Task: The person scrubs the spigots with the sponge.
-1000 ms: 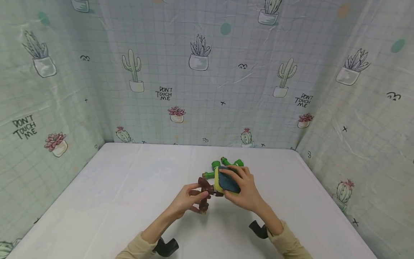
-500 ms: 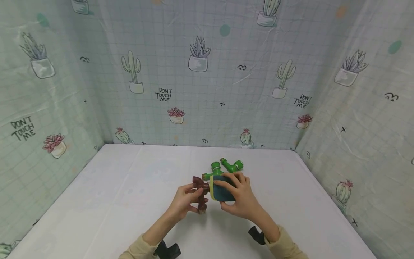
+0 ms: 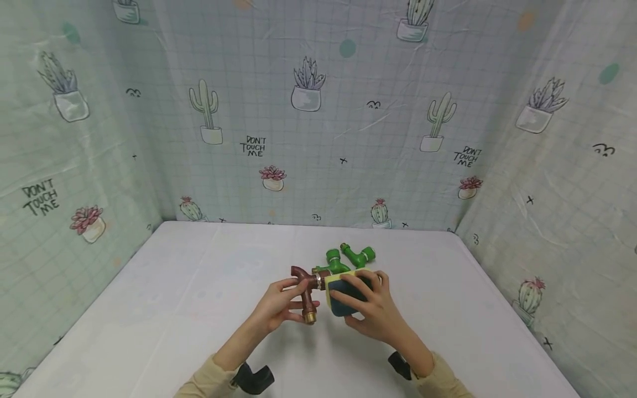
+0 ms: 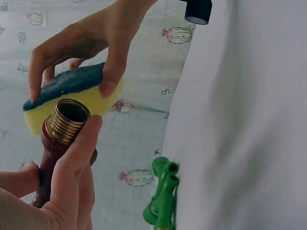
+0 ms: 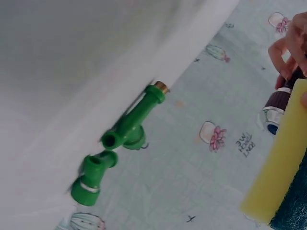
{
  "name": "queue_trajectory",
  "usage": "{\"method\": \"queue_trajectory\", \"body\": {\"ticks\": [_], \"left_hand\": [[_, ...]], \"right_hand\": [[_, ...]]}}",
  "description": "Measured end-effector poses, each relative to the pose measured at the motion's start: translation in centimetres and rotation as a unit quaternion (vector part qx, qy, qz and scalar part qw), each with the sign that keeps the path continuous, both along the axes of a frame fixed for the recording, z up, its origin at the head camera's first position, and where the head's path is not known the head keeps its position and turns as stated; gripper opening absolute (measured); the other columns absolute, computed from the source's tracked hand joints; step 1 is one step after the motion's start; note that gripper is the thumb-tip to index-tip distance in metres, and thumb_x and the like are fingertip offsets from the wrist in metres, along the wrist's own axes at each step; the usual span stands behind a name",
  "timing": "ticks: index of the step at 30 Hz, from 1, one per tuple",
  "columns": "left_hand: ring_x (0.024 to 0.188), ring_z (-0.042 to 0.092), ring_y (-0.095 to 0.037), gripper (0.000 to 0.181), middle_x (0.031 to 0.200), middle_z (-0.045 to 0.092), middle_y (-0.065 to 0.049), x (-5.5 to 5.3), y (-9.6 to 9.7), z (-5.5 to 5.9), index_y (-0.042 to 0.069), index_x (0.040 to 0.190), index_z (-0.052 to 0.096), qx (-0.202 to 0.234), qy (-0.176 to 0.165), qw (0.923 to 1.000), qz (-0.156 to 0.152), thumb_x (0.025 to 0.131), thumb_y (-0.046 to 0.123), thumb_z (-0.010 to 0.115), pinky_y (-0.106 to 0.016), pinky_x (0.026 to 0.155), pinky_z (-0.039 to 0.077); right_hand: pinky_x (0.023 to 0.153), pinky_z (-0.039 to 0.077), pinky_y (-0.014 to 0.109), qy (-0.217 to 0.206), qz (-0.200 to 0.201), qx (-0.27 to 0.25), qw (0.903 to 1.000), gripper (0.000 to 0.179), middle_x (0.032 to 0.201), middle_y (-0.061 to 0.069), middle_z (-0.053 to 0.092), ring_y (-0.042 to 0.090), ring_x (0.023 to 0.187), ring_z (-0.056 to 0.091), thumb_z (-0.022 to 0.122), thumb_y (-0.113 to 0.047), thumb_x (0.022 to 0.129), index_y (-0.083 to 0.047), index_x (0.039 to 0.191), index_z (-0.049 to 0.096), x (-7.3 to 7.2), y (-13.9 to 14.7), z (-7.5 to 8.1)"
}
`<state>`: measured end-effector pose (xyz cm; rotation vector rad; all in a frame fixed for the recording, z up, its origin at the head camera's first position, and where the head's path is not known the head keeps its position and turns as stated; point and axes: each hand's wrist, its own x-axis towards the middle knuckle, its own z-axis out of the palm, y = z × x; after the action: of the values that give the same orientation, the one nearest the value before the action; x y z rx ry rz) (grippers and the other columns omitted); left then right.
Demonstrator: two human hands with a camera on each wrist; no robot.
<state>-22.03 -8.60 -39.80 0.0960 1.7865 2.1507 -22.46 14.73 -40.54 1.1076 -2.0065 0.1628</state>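
My left hand (image 3: 278,304) grips a brown-red water tap (image 3: 307,298) by its body, holding it above the white table. Its brass threaded inlet (image 4: 68,122) points toward the near side, its open bore visible in the left wrist view. On the right, my right hand (image 3: 378,309) holds a sponge (image 3: 339,310) with a yellow foam side and a dark blue-green scouring side, thumb and fingers across it. The sponge sits against or very near the tap's knob end (image 3: 323,276); contact cannot be told. In the right wrist view, the yellow foam (image 5: 276,177) faces the tap.
Two green taps lie on the white table (image 3: 224,276) just beyond my hands: one nearer (image 3: 333,261), partly hidden by the brown-red tap and sponge, another (image 3: 359,256) behind it. Black wrist gear (image 3: 255,380) shows at the left forearm. Patterned curtains surround the table.
The tap has been tilted so that its brass inlet shows more clearly. The sponge has come lower and turned, now showing its yellow top edge. Both hands keep their hold.
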Motion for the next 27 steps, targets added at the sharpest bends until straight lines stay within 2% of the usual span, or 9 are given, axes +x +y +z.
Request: {"method": "queue_trajectory", "body": {"ticks": [4,10,16,22,27], "left_hand": [[0.090,0.064,-0.031,0.062,0.116,0.053,-0.024,0.0,0.4,-0.1,-0.004,0.128,0.041,-0.001,-0.013,0.9999,-0.003,0.085,0.037,0.057,-0.045,0.069,0.054],[0.085,0.065,-0.025,0.057,0.100,0.058,-0.012,0.1,0.6,-0.4,-0.008,0.125,0.044,0.020,-0.051,0.9985,0.007,0.087,0.033,0.056,-0.042,0.073,0.054],[0.086,0.064,-0.023,0.054,0.096,0.056,-0.010,0.1,0.5,-0.3,-0.008,0.127,0.039,0.060,-0.089,0.9940,-0.020,0.090,0.029,0.051,-0.041,0.076,0.054],[0.084,0.063,-0.018,0.051,0.094,0.057,-0.009,0.0,0.5,-0.3,-0.008,0.129,0.034,0.094,-0.121,0.9879,-0.027,0.093,0.025,0.047,-0.043,0.080,0.052],[0.082,0.063,-0.013,0.050,0.091,0.059,-0.007,-0.2,0.7,-0.5,-0.008,0.129,0.034,0.110,-0.134,0.9842,-0.035,0.093,0.023,0.046,-0.041,0.083,0.051]], "right_hand": [[0.080,0.029,0.050,0.013,-0.003,0.013,0.9998,0.071,0.124,0.005,0.048,0.028,0.109,0.037,0.080,-0.029,0.052,-0.031,0.118,0.054,-0.4,-0.8,0.4],[0.079,0.029,0.048,0.027,0.000,0.003,0.9996,0.070,0.120,0.005,0.049,0.027,0.107,0.038,0.081,-0.030,0.049,-0.031,0.114,0.056,-0.8,-0.4,-0.2],[0.077,0.029,0.049,0.033,0.028,-0.025,0.9987,0.070,0.116,0.010,0.050,0.031,0.104,0.038,0.082,-0.029,0.046,-0.028,0.111,0.056,-1.8,1.0,-0.8],[0.078,0.029,0.051,0.019,0.030,-0.049,0.9982,0.067,0.116,0.012,0.049,0.033,0.104,0.037,0.079,-0.025,0.048,-0.024,0.111,0.056,-2.0,1.6,-0.2],[0.078,0.030,0.053,0.063,0.052,-0.012,0.9966,0.063,0.115,0.011,0.052,0.032,0.102,0.039,0.078,-0.029,0.052,-0.027,0.111,0.057,-1.5,0.6,0.3]]}}
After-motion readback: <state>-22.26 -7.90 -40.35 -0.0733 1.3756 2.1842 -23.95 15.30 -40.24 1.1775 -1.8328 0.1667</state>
